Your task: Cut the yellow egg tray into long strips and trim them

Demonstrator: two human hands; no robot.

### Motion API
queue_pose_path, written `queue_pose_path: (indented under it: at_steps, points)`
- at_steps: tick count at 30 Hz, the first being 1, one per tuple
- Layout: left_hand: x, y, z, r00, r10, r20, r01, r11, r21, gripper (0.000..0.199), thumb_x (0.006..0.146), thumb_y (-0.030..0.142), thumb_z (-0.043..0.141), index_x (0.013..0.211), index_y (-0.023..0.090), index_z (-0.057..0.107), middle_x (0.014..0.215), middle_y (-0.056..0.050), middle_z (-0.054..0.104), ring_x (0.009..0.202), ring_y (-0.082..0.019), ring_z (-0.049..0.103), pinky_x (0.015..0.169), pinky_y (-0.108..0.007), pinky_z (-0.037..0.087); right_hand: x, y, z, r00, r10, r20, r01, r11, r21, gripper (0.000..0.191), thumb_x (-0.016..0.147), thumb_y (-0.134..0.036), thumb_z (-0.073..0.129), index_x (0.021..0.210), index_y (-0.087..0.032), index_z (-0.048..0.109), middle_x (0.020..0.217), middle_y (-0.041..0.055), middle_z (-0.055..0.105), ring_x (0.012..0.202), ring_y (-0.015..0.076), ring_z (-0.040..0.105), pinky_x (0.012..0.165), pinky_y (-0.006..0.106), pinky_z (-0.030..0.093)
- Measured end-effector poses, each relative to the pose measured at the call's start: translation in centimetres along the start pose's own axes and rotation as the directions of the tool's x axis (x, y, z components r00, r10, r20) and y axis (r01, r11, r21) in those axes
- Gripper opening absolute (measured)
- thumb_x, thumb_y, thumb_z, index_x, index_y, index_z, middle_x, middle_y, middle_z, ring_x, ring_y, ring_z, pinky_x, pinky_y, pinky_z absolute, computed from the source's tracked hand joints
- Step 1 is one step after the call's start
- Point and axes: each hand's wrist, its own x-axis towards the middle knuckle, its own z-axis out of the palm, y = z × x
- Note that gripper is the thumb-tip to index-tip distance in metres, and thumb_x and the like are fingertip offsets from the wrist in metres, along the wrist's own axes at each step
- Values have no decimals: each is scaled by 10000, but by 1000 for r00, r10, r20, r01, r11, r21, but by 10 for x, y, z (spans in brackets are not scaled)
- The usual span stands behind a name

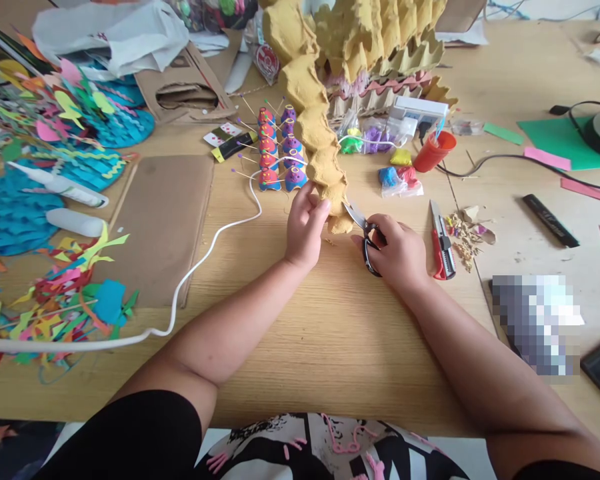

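A long yellow egg carton strip (320, 127) stretches away from me, its near end lifted over the table. My left hand (306, 223) pinches this strip near that end, thumb on its left side. In my right hand (400, 253) is a pair of scissors (359, 219) with black handles. Their blades meet the strip's right edge, close to the last cup; whether the blades are fully closed is hidden. Left of the strip stand painted egg carton pieces, a red row (267, 150) and a purple row (291, 143), with thin sticks poking out.
Yellow egg trays (370, 33) are stacked at the back. A utility knife (443, 243) lies beside scraps (467, 237) at right. A white cable (220, 233) crosses the left side, past cardboard (155, 227) and coloured paper cuttings (70, 287). A red cup (434, 152) stands behind.
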Motion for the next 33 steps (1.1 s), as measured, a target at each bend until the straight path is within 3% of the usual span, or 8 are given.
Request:
queue_pose_path:
  at_steps: [5,11,22,33]
  points:
    - [-2,2,3,998,25,-64,-24,1000,7,527,813,606,824,1221,318,655,978,12,599,913,-127,630,828,-256,534,0,1,1,999,43,-16,-43,999,0,367,925,-596,646,1043,-249,663,722,9,653,676,191,575,618,293,352]
    - [-2,5,6,1000,5,-5,-4,1000,27,485,803,613,830,1087,272,635,896,26,509,867,-109,593,833,-251,526,-1,1,1,999,49,-22,-49,999,3,405,930,-627,631,1051,-242,666,721,8,653,665,184,569,614,293,352]
    - [-5,5,8,1000,-13,-13,13,1000,-10,541,737,594,889,1037,265,582,999,20,525,979,-119,640,907,-268,557,-1,1,1,997,55,-44,-56,998,-20,422,940,-640,614,1059,-240,669,707,5,653,650,182,566,608,296,348]
    - [-4,4,7,1000,-13,-5,13,1000,25,483,786,570,860,1025,257,580,1005,-11,554,989,-171,657,897,-317,573,2,0,0,999,38,-23,-38,999,4,434,958,-662,564,1017,-245,669,713,22,662,634,191,551,614,296,339]
